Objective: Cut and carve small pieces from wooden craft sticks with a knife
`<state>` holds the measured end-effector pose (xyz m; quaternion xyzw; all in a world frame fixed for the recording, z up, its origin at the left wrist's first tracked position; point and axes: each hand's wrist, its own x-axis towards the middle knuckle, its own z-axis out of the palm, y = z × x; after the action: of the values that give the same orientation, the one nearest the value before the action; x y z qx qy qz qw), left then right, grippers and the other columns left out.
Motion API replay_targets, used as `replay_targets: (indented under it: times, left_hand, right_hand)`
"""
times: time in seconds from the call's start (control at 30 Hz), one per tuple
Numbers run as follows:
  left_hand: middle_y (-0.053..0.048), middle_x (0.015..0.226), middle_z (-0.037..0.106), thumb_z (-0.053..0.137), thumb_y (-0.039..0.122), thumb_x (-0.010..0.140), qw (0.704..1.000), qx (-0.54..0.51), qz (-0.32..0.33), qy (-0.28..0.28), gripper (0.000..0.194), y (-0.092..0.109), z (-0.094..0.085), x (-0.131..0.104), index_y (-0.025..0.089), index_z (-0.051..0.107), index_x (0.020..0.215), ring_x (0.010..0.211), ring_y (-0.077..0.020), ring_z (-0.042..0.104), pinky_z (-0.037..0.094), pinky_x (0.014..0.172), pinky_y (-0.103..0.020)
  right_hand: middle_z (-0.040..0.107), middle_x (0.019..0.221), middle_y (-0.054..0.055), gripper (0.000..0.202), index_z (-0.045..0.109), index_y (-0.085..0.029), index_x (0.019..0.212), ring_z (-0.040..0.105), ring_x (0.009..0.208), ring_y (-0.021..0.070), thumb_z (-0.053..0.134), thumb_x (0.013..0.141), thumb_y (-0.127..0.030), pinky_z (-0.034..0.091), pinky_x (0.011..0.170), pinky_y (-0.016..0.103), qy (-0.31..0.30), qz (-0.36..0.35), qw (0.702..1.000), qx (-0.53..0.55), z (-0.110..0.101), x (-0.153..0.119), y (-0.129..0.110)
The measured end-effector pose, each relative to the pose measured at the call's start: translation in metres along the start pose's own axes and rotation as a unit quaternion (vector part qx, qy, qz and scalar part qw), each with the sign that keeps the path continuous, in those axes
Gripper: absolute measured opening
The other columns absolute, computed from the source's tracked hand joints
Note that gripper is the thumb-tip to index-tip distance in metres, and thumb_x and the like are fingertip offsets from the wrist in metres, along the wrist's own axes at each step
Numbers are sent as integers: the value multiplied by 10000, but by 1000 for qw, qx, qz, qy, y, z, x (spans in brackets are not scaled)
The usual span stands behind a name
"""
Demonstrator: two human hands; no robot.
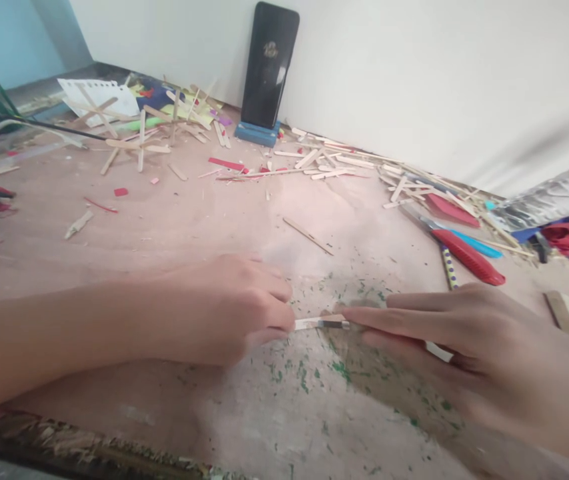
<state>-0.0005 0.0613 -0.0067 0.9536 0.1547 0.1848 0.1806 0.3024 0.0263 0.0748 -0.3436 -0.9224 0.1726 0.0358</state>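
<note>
A black, glossy smartphone stands upright in a small blue stand against a white wall, at the back of a worn, pinkish-brown tabletop. On the near side of the phone, toward the front of the table, a thin, pale, flat strip spans the gap between the two hands. The left hand has its fingers curled closed, gripping the strip's left end. The right hand stretches its fingers toward the other end, the tips at a short dark-grey piece lying along the strip; whether they pinch it I cannot tell. Green flecks scatter around the strip, and a single narrow wooden stick lies between it and the phone. To the phone's right, a red-handled cutter rests against a bright blue, slender object; just right of the phone begins a loose heap of pale wooden sticks. Left of the phone sits a star-shaped assembly of craft sticks.
</note>
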Motion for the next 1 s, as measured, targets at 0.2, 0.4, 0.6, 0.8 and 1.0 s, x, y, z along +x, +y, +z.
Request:
replay_targets:
  times: [0.2, 0.4, 0.6, 0.8, 1.0]
  left_hand:
    - [-17, 917, 788, 632, 143, 1086, 999, 6, -17, -30, 270, 1, -3, 1, 225, 790, 883, 844, -208, 656, 433, 770, -387]
    - [-14, 852, 734, 660, 106, 1032, 999, 24, 8, -23, 235, 0, -6, 4, 216, 766, 853, 776, -201, 594, 409, 738, -402]
    - [-14, 920, 758, 657, 123, 1044, 999, 14, 7, -31, 210, -1, -8, 2, 226, 794, 923, 813, -197, 626, 428, 772, -396]
    - [-10, 864, 715, 695, 111, 1012, 1000, 17, 8, -17, 198, 0, -8, 3, 219, 817, 899, 771, -197, 575, 405, 737, -387]
    - [-6, 841, 694, 696, 110, 1025, 1000, 8, 20, 3, 195, -1, -7, 3, 208, 837, 930, 749, -191, 558, 397, 723, -389]
  right_hand:
    - [893, 1111, 38, 381, 823, -242, 1202, 849, 808, 176, 443, 1223, -272, 566, 643, 302, -3, -42, 999, -32, 0, 10, -2]
    - [820, 951, 33, 323, 811, -254, 1254, 771, 712, 199, 495, 1215, -307, 448, 589, 372, 25, -48, 992, -116, -2, 7, 6]
    - [853, 1094, 25, 523, 702, -329, 1459, 724, 653, 209, 445, 1077, -80, 394, 588, 416, 24, -116, 975, -188, -6, 3, 9]
    - [862, 1059, 9, 386, 739, -286, 1202, 739, 675, 209, 515, 986, -59, 415, 596, 424, -3, -101, 976, -195, -9, 12, -3]
    - [875, 1120, 50, 453, 728, -272, 1300, 763, 723, 245, 583, 906, -100, 468, 618, 431, -35, -94, 969, -224, -14, 8, -12]
